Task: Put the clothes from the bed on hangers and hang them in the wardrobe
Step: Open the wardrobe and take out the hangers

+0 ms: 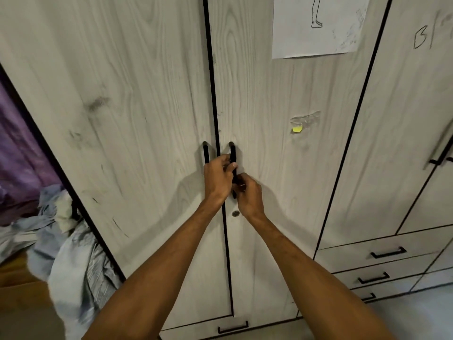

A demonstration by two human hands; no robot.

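**Wardrobe Doors About to Be Opened**

Both hands were at the middle pair of doors of the wardrobe [147, 94], which stood closed. The left hand [218, 176] was curled over the lower part of the left handle [205, 150], thumb reaching toward the neighbouring bar. The right hand [248, 196] was clamped round the right handle [232, 150], lower down. The step in hand looked like opening the wardrobe, before any garment had been hung. The next move probably called for an outward pull on both doors together, with a step back to give them room to swing.

The clothes [63, 246] lay in a rumpled pale blue and grey heap at the left edge, just beside the wardrobe's side panel. What they rested on could not be made out, and the frame cut the heap off. No hangers showed anywhere. The wardrobe's inside was hidden behind the doors, so the rail and free space were unknown. Whether the keyhole [235, 213] below the hands was locked could not be told.
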